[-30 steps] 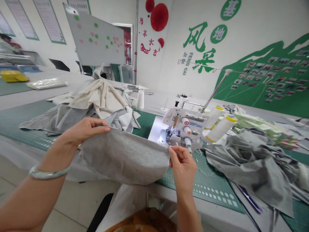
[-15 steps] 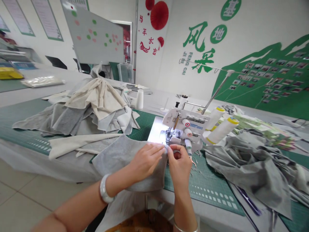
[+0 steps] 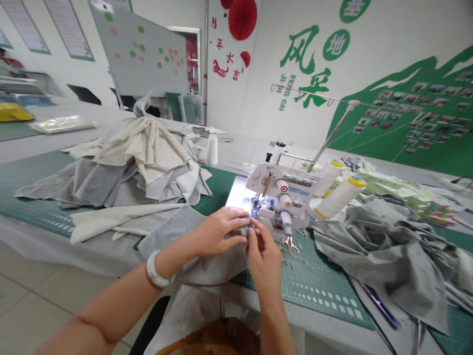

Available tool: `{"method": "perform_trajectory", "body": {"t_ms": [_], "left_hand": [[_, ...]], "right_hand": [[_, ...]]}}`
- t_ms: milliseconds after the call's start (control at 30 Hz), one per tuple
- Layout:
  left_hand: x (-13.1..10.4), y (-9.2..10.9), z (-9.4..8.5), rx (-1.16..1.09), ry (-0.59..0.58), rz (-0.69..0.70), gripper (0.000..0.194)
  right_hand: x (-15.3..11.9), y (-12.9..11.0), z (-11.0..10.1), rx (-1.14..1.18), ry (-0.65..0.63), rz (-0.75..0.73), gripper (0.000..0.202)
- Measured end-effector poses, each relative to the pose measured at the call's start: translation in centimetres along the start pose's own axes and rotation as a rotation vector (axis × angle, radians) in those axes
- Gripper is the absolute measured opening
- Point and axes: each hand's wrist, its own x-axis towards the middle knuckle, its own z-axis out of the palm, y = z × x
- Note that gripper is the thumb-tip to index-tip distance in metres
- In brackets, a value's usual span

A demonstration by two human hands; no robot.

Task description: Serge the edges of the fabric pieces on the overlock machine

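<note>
A grey fabric piece lies on the table edge in front of a small white overlock sewing machine. My left hand presses flat on the fabric's right end, fingers spread toward the presser foot. My right hand pinches the fabric's corner right at the machine's foot. Both hands touch each other's fingertips there. A white bangle sits on my left wrist.
A heap of cream and grey fabric is piled at the left. Crumpled grey cloth lies right of the machine. Two thread cones lean beside it. Small snips rest on the green cutting mat. A whiteboard stands behind.
The fabric was held up spread between both hands; it now lies on the table. My left hand moved right to the machine, and both hands pushed the corner closer to the foot.
</note>
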Motion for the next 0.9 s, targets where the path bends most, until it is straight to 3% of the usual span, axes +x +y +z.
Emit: {"method": "perform_trajectory", "body": {"t_ms": [633, 800, 900], "left_hand": [[0.3, 0.0, -0.3, 0.108, -0.045, 0.031, 0.039], [0.2, -0.2, -1.3, -0.094, -0.032, 0.023, 0.042], [0.8, -0.9, -2.2, -0.246, 0.080, -0.034, 0.035]], "right_hand": [[0.4, -1.3, 0.1, -0.380, -0.040, -0.016, 0.046], [0.4, -1.3, -0.1, -0.462, -0.031, 0.015, 0.046], [0.4, -1.3, -0.2, -0.467, -0.033, 0.021, 0.045]]}}
